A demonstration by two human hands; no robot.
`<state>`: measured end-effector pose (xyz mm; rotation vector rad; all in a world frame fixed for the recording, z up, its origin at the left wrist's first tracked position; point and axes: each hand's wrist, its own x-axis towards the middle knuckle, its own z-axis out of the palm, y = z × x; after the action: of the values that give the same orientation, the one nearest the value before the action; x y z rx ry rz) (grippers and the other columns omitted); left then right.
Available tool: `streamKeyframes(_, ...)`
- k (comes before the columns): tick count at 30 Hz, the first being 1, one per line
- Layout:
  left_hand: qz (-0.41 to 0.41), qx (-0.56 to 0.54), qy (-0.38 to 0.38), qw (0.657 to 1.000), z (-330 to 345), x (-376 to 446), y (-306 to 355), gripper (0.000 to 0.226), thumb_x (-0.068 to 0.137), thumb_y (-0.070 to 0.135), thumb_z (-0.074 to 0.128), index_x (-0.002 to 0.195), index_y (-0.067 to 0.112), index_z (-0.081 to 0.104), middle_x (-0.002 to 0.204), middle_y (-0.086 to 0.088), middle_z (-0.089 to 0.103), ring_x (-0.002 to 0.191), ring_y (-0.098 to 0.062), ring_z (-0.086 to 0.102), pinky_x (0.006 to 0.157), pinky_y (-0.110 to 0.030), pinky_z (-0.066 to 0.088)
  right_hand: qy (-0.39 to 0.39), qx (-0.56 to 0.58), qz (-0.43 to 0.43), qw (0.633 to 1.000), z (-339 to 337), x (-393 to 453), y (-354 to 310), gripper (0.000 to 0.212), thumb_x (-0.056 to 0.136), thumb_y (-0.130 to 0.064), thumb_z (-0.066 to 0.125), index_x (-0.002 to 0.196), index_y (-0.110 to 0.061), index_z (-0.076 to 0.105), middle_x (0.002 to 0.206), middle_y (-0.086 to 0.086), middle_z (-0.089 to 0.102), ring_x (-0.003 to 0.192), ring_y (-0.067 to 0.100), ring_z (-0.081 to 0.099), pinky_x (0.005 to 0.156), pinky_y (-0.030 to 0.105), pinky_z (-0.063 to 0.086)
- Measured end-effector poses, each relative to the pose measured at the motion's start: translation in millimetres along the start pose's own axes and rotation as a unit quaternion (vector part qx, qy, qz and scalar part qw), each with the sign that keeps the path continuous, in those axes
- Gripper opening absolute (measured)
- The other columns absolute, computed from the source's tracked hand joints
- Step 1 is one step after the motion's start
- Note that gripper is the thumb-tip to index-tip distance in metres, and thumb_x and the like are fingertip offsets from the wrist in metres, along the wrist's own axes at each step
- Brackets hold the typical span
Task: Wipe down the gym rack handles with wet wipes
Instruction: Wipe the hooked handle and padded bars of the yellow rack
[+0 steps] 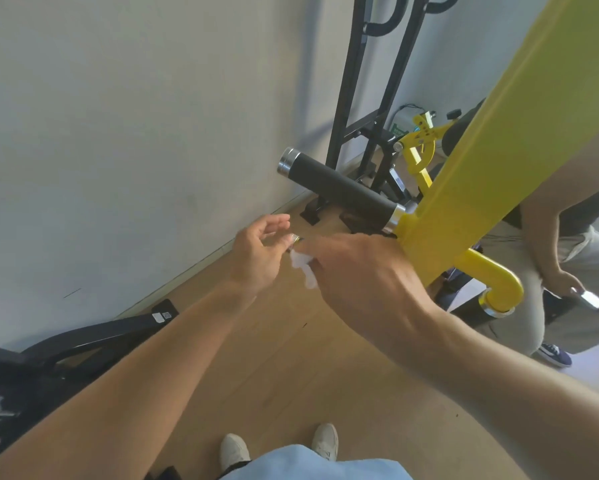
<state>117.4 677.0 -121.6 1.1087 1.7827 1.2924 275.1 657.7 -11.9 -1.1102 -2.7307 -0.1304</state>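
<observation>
The right hand [357, 271] pinches a wet wipe [303, 265] beside the loosely open left hand [256, 254]. Spread the wipe flat, then wrap it fully round the black handle [339, 188] above.

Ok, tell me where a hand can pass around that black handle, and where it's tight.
Free: above the black handle, toward the wall, nothing borders the grip; its steel end cap is clear too. Crowded: below it, where the left hand and right hand meet over the white wipe, and where it joins the yellow frame.
</observation>
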Motion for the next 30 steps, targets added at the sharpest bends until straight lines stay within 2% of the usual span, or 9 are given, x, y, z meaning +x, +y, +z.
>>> streamKeyframes(4,0.059,0.004,0.074,0.996,-23,-10,44,0.02,0.093,0.015,0.059,0.089,0.032,0.067,0.073,0.016,0.062,0.065,0.006,0.058,0.061,-0.007,0.042,0.207,0.285,0.048,0.935,-38,7,1,0.013,0.088,-0.015,0.071,0.098,-0.022,0.076,0.081,-0.01,0.075,0.069,0.005,0.066,0.055,0.017,0.051)
streamKeyframes(9,0.172,-0.159,-0.028,0.972,-49,-44,74,0.043,0.087,0.072,0.053,0.085,0.035,0.073,0.085,0.003,0.071,0.089,-0.028,0.066,0.086,-0.043,0.047,0.144,0.486,0.119,0.854,-44,16,-4,0.015,0.082,-0.02,0.079,0.09,-0.027,0.068,0.075,-0.02,0.068,0.075,-0.001,0.066,0.055,0.013,0.052)
streamKeyframes(13,0.183,-0.128,-0.044,0.974,-51,-56,80,0.023,0.084,0.05,0.07,0.086,0.027,0.073,0.082,-0.004,0.073,0.084,-0.032,0.067,0.079,-0.033,0.049,0.128,0.518,0.133,0.835,-40,19,-5,0.03,0.081,-0.016,0.081,0.098,-0.033,0.065,0.078,-0.022,0.065,0.077,0.0,0.065,0.059,0.016,0.054)
streamKeyframes(16,0.147,-0.109,-0.013,0.983,-49,-56,83,0.011,0.086,0.04,0.074,0.079,0.031,0.075,0.078,0.005,0.077,0.08,-0.016,0.072,0.079,-0.025,0.053,0.143,0.471,0.125,0.861,-39,19,-2,0.043,0.081,-0.02,0.081,0.106,-0.047,0.059,0.097,-0.023,0.063,0.095,-0.001,0.062,0.073,0.02,0.059)
streamKeyframes(20,0.095,-0.171,-0.018,0.98,-42,-57,85,0.011,0.086,0.032,0.071,0.083,0.026,0.08,0.081,-0.004,0.079,0.076,-0.022,0.073,0.087,-0.046,0.058,0.176,0.441,0.101,0.874,-38,13,-5,0.052,0.081,-0.008,0.075,0.116,-0.045,0.059,0.119,-0.025,0.054,0.118,0.0,0.055,0.09,0.028,0.056)
streamKeyframes(23,0.077,-0.152,-0.008,0.985,-40,-53,87,0.021,0.091,0.04,0.07,0.08,0.023,0.079,0.077,-0.002,0.077,0.075,-0.019,0.073,0.091,-0.052,0.058,0.229,0.374,0.086,0.895,-36,16,-5,0.047,0.086,-0.005,0.068,0.124,-0.033,0.06,0.128,-0.022,0.046,0.138,0.002,0.037,0.11,0.022,0.039)
streamKeyframes(25,0.071,-0.125,-0.007,0.99,-39,-49,91,0.034,0.095,0.045,0.063,0.078,0.02,0.078,0.074,-0.003,0.077,0.073,-0.019,0.073,0.088,-0.05,0.056,0.217,0.251,0.072,0.941,-31,24,0,0.039,0.087,-0.002,0.067,0.123,-0.017,0.063,0.128,-0.007,0.052,0.136,0.014,0.041,0.105,0.011,0.034)
streamKeyframes(27,0.062,-0.094,0.054,0.992,-39,-40,90,0.035,0.099,0.043,0.058,0.077,0.021,0.076,0.073,-0.001,0.075,0.071,-0.016,0.071,0.085,-0.046,0.056,0.137,0.099,0.049,0.984,-21,32,3,0.037,0.082,-0.003,0.075,0.118,-0.004,0.065,0.116,0.008,0.063,0.113,0.03,0.058,0.086,0.026,0.05)
streamKeyframes(30,0.079,-0.064,0.114,0.988,-47,-20,87,0.017,0.096,0.043,0.063,0.092,0.028,0.071,0.087,0.009,0.075,0.085,-0.009,0.07,0.087,-0.042,0.057,0.047,0.07,0.074,0.994,-22,42,1,0.045,0.098,-0.022,0.061,0.138,-0.005,0.05,0.126,0.01,0.065,0.113,0.029,0.063,0.091,0.035,0.05)
